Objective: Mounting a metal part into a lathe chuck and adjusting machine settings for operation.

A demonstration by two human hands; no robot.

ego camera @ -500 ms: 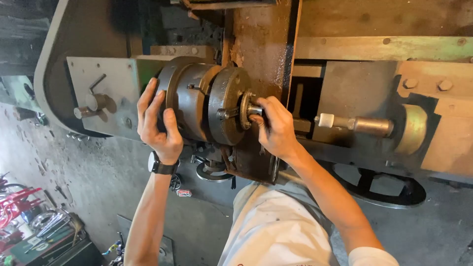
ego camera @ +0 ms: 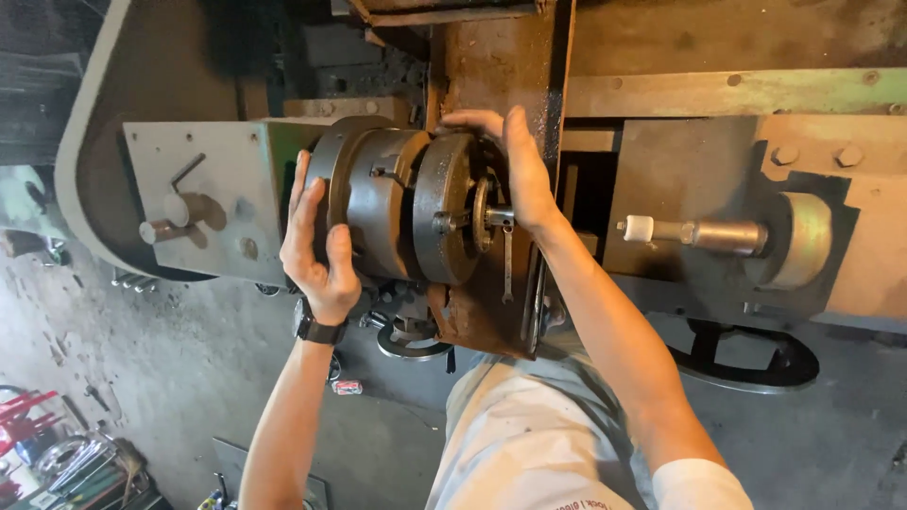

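Note:
A heavy, dark metal lathe chuck (ego camera: pixel 406 217) sits on the grey headstock (ego camera: pixel 217 189) at the centre of the view. My left hand (ego camera: pixel 316 241) presses flat against the chuck's left rim, a black watch on the wrist. My right hand (ego camera: pixel 505 165) curls over the top right edge of the chuck's front plate. A thin metal key or rod (ego camera: pixel 507 260) hangs down from the chuck's face, just below that hand. A small workpiece stub (ego camera: pixel 496 216) pokes out of the chuck centre.
The tailstock spindle (ego camera: pixel 704 233) with a white tip points at the chuck from the right. A rusty carriage block (ego camera: pixel 491 85) stands behind the chuck. Levers (ego camera: pixel 175 222) stick out of the headstock. Below lie a concrete floor, a small can (ego camera: pixel 347 387) and red tools (ego camera: pixel 28 425).
My right hand has moved from the chuck's centre face up over its top edge. The left hand has stayed on the left rim. The camera has shifted slightly closer.

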